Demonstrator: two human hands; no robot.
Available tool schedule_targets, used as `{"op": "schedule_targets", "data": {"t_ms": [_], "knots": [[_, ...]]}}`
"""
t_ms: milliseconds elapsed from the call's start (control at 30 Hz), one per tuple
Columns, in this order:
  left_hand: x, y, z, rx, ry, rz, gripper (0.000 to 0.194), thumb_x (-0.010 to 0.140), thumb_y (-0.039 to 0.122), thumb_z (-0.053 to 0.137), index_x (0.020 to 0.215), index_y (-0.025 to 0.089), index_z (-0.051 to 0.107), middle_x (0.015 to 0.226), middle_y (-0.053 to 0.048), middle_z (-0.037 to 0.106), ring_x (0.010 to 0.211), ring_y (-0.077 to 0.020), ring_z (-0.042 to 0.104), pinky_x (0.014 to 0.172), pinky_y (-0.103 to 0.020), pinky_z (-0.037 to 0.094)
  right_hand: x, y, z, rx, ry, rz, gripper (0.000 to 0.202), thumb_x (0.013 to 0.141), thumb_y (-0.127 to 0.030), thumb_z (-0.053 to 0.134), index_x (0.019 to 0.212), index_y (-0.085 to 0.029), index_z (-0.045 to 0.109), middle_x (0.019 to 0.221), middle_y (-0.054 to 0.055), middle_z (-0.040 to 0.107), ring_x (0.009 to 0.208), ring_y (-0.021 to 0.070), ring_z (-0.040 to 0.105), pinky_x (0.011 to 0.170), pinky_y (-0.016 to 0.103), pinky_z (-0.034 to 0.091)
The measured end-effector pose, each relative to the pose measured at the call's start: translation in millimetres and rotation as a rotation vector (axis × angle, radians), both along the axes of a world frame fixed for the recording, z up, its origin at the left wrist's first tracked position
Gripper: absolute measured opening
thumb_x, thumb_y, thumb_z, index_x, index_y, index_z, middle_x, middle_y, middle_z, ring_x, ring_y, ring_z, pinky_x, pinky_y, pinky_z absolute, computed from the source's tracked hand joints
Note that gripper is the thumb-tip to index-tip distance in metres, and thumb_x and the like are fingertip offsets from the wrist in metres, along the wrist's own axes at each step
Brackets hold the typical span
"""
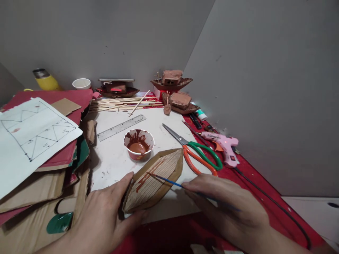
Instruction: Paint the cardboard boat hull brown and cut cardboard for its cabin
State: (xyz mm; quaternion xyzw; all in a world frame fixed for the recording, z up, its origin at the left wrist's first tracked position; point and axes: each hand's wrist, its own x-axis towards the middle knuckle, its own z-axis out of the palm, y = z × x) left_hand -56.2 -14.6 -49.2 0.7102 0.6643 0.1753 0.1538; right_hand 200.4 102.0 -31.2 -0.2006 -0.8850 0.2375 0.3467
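Note:
A small cardboard boat hull [159,180] with a ribbed inside lies tilted on the white board. My left hand [108,204] grips its near left end, fingers on one side and thumb along the bottom edge. Between the fingers of my right hand [227,201] is a thin blue paintbrush [169,181], its tip touching the ribbed floor of the hull. Streaks of reddish-brown paint run along several ribs by the tip. Just behind the hull stands a paper cup [139,144] with brown paint inside and smeared up its wall.
Scissors [193,144] with green and orange handles and a pink glue gun [225,146] lie at right. A ruler [122,127], wooden sticks [116,104] and brown model boats [172,78] are behind. Cardboard with a drawn sheet [39,130] fills the left.

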Motion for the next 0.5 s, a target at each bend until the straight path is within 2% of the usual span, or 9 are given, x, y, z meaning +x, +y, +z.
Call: {"op": "schedule_targets", "data": {"t_ms": [100,233,300,433,500], "knots": [[0,-1,1.4,0.01,0.018,0.0,0.063,0.089,0.048,0.057,0.144,0.024,0.039,0.113,-0.01,0.076,0.087,-0.0324,0.077,0.067,-0.041,0.06,-1,2,-1.2,0.018,0.004,0.013,0.029,0.088,-0.003,0.059,0.109,-0.023,0.062,0.08,0.003,0.074,0.068,0.0171,0.07,0.059,0.027,0.055],[1,0,2.7,0.037,0.027,-0.003,0.06,0.089,0.047,0.058,0.141,0.025,0.04,0.107,-0.007,0.078,0.078,-0.0309,0.077,0.06,-0.039,0.059,3,8,0.3,0.171,-0.034,-0.132,0.027,0.088,-0.004,0.059,0.107,-0.022,0.063,0.086,0.006,0.075,0.073,0.0184,0.07,0.064,0.028,0.055],[1,0,2.3,0.047,0.023,0.0,0.058,0.088,0.045,0.058,0.141,0.026,0.041,0.106,-0.006,0.078,0.078,-0.0301,0.077,0.059,-0.038,0.059,4,8,0.2,0.168,-0.034,-0.137,0.026,0.088,-0.004,0.06,0.106,-0.022,0.063,0.086,0.006,0.074,0.072,0.0179,0.07,0.063,0.028,0.055],[1,1,1.1,0.07,0.024,-0.001,0.058,0.087,0.043,0.06,0.139,0.025,0.042,0.103,-0.006,0.079,0.075,-0.0291,0.077,0.058,-0.037,0.06,-3,0,-2.9,-0.002,-0.008,0.017,0.026,0.089,-0.005,0.058,0.108,-0.022,0.062,0.078,0.004,0.073,0.066,0.0166,0.068,0.059,0.027,0.054],[1,1,1.3,0.081,0.033,-0.004,0.058,0.086,0.043,0.06,0.138,0.025,0.042,0.101,-0.006,0.08,0.073,-0.0291,0.077,0.057,-0.037,0.06,-7,-5,-4.5,-0.034,-0.021,0.099,0.027,0.09,-0.006,0.057,0.112,-0.022,0.063,0.081,0.005,0.074,0.068,0.0174,0.069,0.06,0.028,0.055]]}}
